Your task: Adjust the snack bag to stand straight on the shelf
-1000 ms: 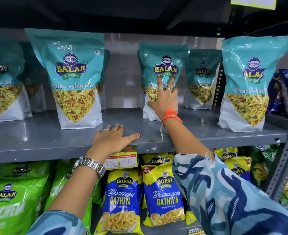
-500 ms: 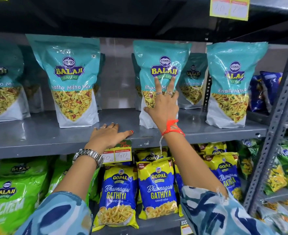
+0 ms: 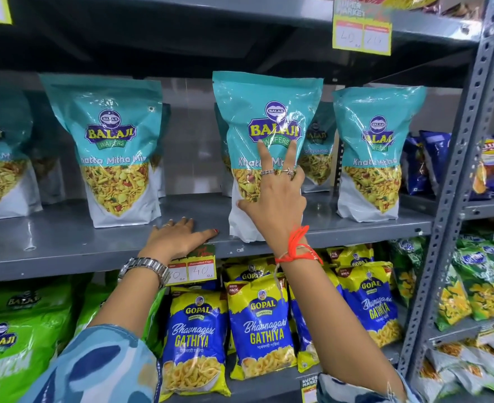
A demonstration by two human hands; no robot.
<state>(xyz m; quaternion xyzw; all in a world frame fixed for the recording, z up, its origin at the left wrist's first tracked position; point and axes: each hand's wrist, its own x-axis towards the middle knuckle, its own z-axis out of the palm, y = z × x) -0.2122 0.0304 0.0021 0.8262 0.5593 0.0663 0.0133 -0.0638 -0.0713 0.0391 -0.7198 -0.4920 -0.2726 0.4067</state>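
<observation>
My right hand (image 3: 272,196) lies flat with spread straight fingers against the front of a teal Balaji Khatta Mitha Mix pouch (image 3: 264,112), which stands at the front edge of the grey metal shelf (image 3: 65,245). An orange thread is tied round that wrist. My left hand (image 3: 179,237) rests palm down on the shelf's front edge, just left of the pouch, above a price tag (image 3: 193,267). A metal watch sits on the left wrist.
More teal pouches stand on the same shelf: one at the left (image 3: 115,149), one at the right (image 3: 376,149), others behind. Blue-yellow Gopal Gathiya packs (image 3: 260,324) and green Balaji bags (image 3: 13,344) fill the shelf below. A perforated grey upright (image 3: 455,184) rises at right.
The pouch under my right hand has come forward from the back of the shelf to its front edge. My left hand has stayed on the shelf edge. The view has shifted.
</observation>
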